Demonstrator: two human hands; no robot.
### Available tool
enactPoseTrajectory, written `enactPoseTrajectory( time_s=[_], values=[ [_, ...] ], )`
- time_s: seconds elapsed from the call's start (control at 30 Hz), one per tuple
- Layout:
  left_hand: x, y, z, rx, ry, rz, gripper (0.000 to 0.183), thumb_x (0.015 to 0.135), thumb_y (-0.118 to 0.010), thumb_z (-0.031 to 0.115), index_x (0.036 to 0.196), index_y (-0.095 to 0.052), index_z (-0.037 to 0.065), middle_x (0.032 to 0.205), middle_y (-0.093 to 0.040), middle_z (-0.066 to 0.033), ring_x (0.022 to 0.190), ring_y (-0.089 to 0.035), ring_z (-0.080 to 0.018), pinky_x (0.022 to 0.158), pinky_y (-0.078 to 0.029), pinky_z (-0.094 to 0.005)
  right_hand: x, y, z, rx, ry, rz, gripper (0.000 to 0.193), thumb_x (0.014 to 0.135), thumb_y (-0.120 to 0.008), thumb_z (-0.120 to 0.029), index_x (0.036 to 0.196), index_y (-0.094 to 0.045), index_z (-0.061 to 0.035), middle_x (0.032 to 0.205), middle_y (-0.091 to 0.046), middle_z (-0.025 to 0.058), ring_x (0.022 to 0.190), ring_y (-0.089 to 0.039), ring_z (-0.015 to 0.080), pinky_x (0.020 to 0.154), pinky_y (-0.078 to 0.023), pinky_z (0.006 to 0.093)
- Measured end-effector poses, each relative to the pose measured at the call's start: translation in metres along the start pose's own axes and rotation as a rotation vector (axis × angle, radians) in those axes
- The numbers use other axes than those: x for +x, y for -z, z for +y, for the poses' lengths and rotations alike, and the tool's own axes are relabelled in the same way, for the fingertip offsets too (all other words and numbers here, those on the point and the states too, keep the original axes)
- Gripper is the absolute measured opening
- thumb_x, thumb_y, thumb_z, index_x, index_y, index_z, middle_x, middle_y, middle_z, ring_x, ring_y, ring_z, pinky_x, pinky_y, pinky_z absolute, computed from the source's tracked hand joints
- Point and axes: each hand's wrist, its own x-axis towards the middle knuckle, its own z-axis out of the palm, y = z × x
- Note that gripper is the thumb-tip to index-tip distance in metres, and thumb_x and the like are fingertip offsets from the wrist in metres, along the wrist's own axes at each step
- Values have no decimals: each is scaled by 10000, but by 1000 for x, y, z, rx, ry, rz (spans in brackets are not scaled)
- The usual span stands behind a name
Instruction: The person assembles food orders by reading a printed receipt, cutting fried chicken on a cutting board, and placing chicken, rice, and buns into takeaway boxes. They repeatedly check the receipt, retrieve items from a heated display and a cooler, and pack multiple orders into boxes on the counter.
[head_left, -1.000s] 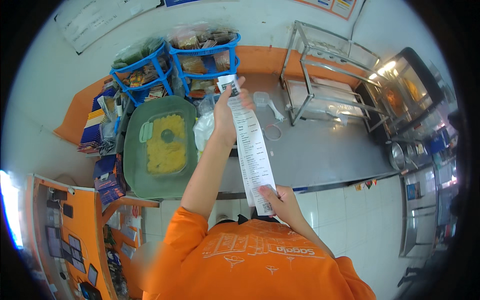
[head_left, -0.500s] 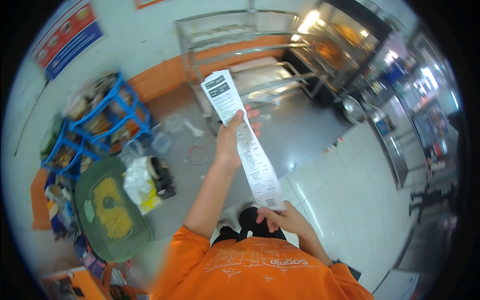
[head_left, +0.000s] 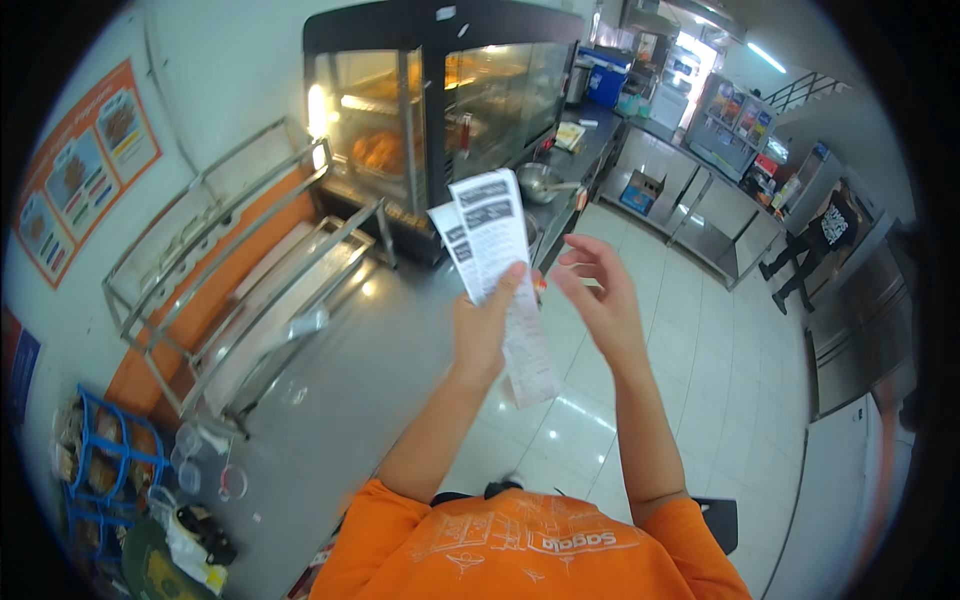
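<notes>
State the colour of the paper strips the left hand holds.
White paper strips with dark print, clearest in head view.

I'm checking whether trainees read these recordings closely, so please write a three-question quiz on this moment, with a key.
1. True or false: the left hand holds printed paper while the right hand is apart from it.
2. Multiple choice: the other person in view is dressed in mostly:
A. orange
B. white
C. black
3. Fill the gap: the blue baskets sit toward the picture's lower ____.

Key:
1. True; the right hand's fingers are curled, with nothing visibly held.
2. C
3. left
</notes>
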Motion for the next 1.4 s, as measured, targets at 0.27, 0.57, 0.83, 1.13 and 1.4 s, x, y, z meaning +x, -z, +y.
enactPoseTrajectory(
  time_s=[0.27,0.57,0.83,1.13,1.4],
  values=[
    [139,-102,-44,182,-484,62,280,907,-645,205,1073,-651,-21,948,-674,-41,856,-593,-76,738,-464,-223,171,25,69,394,409,159,141,874,-635,-20,980,-541,-14,895,-644,48,727,-580,71,632,-448,192],
    [301,-112,21,-88,-513,77,310,968,-518,279,1097,-547,-1,714,-525,-47,584,-469,-119,538,-393,-262,490,94,34,293,171,-432,281,895,-604,-105,1169,-608,-45,923,-659,33,728,-594,49,594,-465,153],
    [379,-152,32,-39,-589,74,344,957,-519,271,1052,-541,-59,682,-549,-87,590,-509,-150,548,-412,-282,679,84,67,384,291,-755,285,922,-567,-103,1187,-612,-9,1051,-648,40,869,-600,67,765,-494,197],
    [391,-201,9,114,-855,258,226,935,-487,219,1004,-534,9,641,-476,-34,562,-447,-108,511,-366,-250,723,74,118,80,472,-767,329,908,-541,-117,1229,-612,-108,845,-580,-42,662,-450,30,552,-365,182],
    [400,-219,-46,30,-880,324,269,907,-496,198,1042,-544,-30,650,-510,-72,572,-473,-149,531,-384,-280,748,49,95,-334,917,-551,226,758,-633,-170,913,-719,-30,859,-691,187,758,-671,280,713,-527,370]
  ],
)
